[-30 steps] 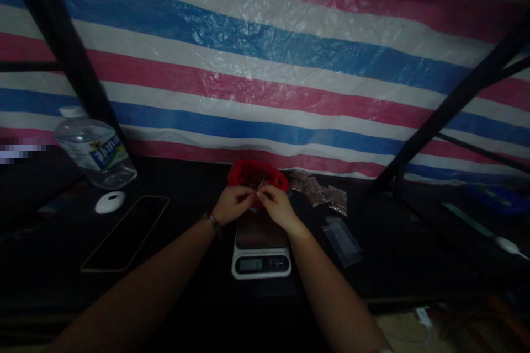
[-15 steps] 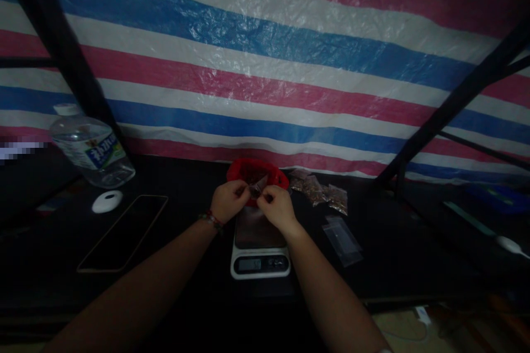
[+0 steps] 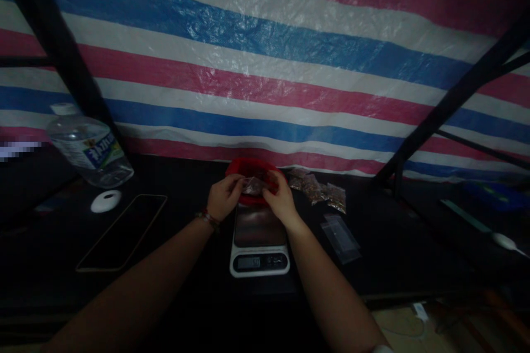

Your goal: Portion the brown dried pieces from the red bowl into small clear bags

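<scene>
Both hands meet above the far end of a small digital kitchen scale (image 3: 259, 242) on a dark table. My left hand (image 3: 224, 197) and my right hand (image 3: 279, 198) each pinch one side of a small clear plastic bag (image 3: 252, 185), holding it between them. Right behind the bag sits a red container (image 3: 253, 169) holding brownish bits. The scale's platform is bare under my wrists, and its display faces me.
A water bottle (image 3: 88, 145), a white round object (image 3: 106, 201) and a dark phone (image 3: 123, 231) lie at the left. Several small filled bags (image 3: 318, 190) and flat empty clear bags (image 3: 340, 237) lie right of the scale. A striped tarp (image 3: 265, 66) hangs behind.
My hands moved slightly forward toward the red container and drew a little apart, with the small bag now spread between them.
</scene>
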`<state>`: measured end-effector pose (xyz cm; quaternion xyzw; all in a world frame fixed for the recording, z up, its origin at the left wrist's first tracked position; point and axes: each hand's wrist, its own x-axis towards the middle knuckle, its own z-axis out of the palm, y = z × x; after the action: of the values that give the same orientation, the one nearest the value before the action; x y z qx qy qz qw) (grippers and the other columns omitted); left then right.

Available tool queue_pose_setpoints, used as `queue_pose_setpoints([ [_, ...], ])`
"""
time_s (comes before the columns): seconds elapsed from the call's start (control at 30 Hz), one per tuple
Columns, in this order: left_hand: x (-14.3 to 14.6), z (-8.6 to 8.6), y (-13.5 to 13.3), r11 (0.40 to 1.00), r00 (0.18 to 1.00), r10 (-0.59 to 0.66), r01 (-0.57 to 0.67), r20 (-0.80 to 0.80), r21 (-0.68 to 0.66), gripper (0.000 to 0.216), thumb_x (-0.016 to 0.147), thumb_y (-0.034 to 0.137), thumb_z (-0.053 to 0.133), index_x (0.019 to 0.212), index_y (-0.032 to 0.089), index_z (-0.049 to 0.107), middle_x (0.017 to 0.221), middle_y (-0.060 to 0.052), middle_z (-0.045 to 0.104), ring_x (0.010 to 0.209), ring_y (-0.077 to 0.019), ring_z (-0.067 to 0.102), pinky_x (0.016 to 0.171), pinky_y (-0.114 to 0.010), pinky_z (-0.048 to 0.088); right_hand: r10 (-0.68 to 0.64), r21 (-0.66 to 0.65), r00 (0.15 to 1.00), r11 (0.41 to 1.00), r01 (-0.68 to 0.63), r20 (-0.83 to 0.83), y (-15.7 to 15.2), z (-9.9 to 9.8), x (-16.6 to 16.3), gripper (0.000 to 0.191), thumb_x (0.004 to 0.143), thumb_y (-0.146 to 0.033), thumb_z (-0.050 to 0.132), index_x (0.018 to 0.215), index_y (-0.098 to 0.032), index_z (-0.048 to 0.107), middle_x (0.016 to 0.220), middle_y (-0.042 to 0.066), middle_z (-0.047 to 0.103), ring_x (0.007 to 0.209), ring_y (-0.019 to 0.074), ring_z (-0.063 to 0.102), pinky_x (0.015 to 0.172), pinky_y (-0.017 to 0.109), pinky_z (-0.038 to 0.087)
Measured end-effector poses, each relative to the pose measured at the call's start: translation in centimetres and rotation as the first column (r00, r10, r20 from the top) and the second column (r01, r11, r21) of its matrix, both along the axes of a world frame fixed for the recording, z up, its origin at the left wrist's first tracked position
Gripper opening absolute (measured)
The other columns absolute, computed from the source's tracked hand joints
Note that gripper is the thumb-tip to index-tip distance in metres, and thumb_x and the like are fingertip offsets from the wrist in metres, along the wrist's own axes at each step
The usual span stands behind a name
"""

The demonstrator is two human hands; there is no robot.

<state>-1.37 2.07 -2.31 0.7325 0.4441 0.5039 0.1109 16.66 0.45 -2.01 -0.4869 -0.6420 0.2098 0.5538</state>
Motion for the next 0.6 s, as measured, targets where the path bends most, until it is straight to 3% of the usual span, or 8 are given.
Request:
queue_pose_setpoints([
  [0.1,0.0,-0.3,0.5,1.0,0.997,-0.01,0.012,0.083,-0.024,0.026,0.088,0.035,0.045,0.094,0.019,0.065,0.083,-0.002,0.07,0.072,-0.0142,0.065,0.065,-0.023,0.05,0.068,-0.099,0.998,0.993,-0.069,-0.009,0.3,-0.2,0.2,0.033,0.07,-0.022,0.059,0.102,-0.018,0.061,0.099,0.005,0.066,0.091,0.019,0.062,0.085,0.032,0.048],
  [0.2,-0.2,-0.5,1.0,0.998,0.988,0.019,-0.026,0.151,0.048,0.027,0.087,0.034,0.047,0.103,0.018,0.062,0.094,-0.005,0.068,0.081,-0.016,0.064,0.073,-0.027,0.051,0.08,-0.136,0.995,0.987,-0.087,-0.051,0.5,-0.3,0.4,0.015,0.072,-0.027,0.06,0.084,-0.02,0.064,0.082,0.002,0.068,0.076,0.0173,0.063,0.074,0.03,0.05],
  [0.3,-0.7,-0.3,1.2,0.977,0.991,0.062,-0.084,0.116,0.195,0.024,0.086,0.03,0.048,0.1,0.017,0.063,0.098,-0.007,0.065,0.092,-0.019,0.06,0.084,-0.034,0.048,0.08,-0.124,0.98,0.987,-0.103,-0.183,0.6,-0.5,0.6,0.015,0.072,-0.028,0.06,0.084,-0.02,0.063,0.079,0.001,0.067,0.072,0.0164,0.063,0.069,0.028,0.05],
  [0.37,-0.9,0.0,1.0,0.966,0.999,0.039,-0.042,0.018,0.257,0.021,0.084,0.029,0.05,0.093,0.018,0.065,0.094,-0.006,0.066,0.094,-0.02,0.059,0.088,-0.037,0.045,0.088,-0.124,0.966,0.985,-0.121,-0.243,0.7,-0.6,0.6,0.016,0.072,-0.028,0.061,0.084,-0.019,0.063,0.077,0.001,0.067,0.069,0.0161,0.063,0.067,0.028,0.05],
  [0.47,-0.8,0.4,0.8,0.963,0.995,-0.026,0.051,-0.097,0.265,0.018,0.082,0.029,0.054,0.09,0.019,0.067,0.09,-0.005,0.068,0.09,-0.0198,0.059,0.09,-0.038,0.043,0.088,-0.127,0.964,0.984,-0.122,-0.251,0.8,-0.7,0.6,0.016,0.071,-0.028,0.062,0.083,-0.019,0.063,0.075,0.001,0.066,0.067,0.016,0.062,0.065,0.027,0.05],
  [0.6,-0.4,0.4,0.9,0.977,0.993,-0.063,0.082,-0.097,0.199,0.016,0.081,0.03,0.056,0.085,0.02,0.067,0.084,-0.004,0.069,0.085,-0.0188,0.06,0.089,-0.037,0.043,0.072,-0.087,0.963,0.991,-0.097,-0.259,0.8,-0.5,0.6,0.017,0.071,-0.03,0.063,0.084,-0.019,0.065,0.078,0.001,0.066,0.072,0.0162,0.062,0.068,0.027,0.049],
])
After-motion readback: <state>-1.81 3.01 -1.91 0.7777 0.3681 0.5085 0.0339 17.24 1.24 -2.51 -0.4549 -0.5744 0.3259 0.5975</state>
